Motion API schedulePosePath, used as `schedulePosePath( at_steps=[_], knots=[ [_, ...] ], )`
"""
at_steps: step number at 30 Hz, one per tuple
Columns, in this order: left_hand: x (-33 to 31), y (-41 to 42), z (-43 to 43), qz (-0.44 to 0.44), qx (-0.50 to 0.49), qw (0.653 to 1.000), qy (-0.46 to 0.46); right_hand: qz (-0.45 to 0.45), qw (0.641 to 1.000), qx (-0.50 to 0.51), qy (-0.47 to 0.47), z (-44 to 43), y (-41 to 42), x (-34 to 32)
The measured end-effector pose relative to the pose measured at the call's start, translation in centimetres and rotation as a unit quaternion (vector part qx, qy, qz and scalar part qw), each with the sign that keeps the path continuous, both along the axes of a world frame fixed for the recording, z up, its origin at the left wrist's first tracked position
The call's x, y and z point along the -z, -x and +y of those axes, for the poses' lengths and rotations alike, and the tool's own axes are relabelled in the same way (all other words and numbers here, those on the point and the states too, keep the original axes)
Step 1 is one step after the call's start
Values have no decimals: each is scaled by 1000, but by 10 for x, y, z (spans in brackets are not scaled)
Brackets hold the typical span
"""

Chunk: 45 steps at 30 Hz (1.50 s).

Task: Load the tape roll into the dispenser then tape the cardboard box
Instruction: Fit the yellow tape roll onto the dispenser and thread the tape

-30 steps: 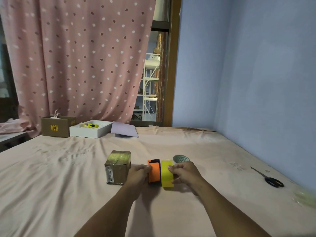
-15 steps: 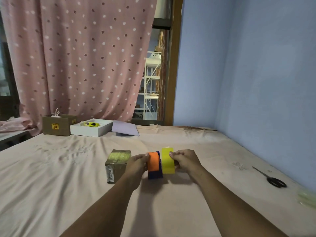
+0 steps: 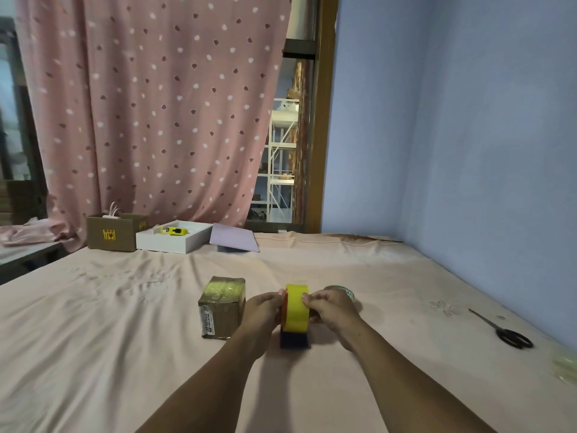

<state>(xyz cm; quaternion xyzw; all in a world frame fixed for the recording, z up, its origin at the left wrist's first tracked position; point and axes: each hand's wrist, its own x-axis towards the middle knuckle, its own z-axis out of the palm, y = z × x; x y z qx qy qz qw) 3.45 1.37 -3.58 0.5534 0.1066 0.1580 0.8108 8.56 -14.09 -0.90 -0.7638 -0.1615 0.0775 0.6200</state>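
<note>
Yellow tape roll (image 3: 298, 308) upright, axis left-right, pinched by right hand (image 3: 327, 307); dispenser (image 3: 294, 338) gripped by left hand (image 3: 261, 310); cardboard box (image 3: 222, 307) just left, nearer left hand.

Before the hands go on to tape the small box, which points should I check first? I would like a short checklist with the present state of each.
1. Yellow tape roll held from both sides, left hand and right hand: ok.
2. Roll fully seated on the dispenser: cannot tell, the hub is hidden.
3. Free tape end pulled out to the cutter: cannot tell.
4. Small cardboard box within reach, just beside the left hand: ok.
5. Box flaps closed: ok, the top looks already shut under shiny tape.
6. Scissors clear of the work, far on the right: ok.
</note>
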Motion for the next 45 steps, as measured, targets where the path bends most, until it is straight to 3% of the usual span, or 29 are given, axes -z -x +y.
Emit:
schedulePosePath(
  at_steps=[6,11,14,21,26,37,45],
  knots=[
    [9,21,-2,-17,100,993,62,40,998,-38,10,0,8,5],
    [14,30,6,6,161,986,28,102,992,-68,4,-1,9,-1],
    [16,29,7,12,146,989,14,90,996,-22,11,-3,5,-16],
    [16,27,9,21,127,992,-4,-37,985,-21,170,5,-2,-35],
    [13,26,10,28,128,991,-6,-27,981,-8,194,14,-5,-43],
    [12,29,8,20,130,991,-17,15,979,-18,201,24,1,-54],
    [9,29,8,29,135,990,-22,-33,989,-67,130,14,-1,-43]
  ],
)
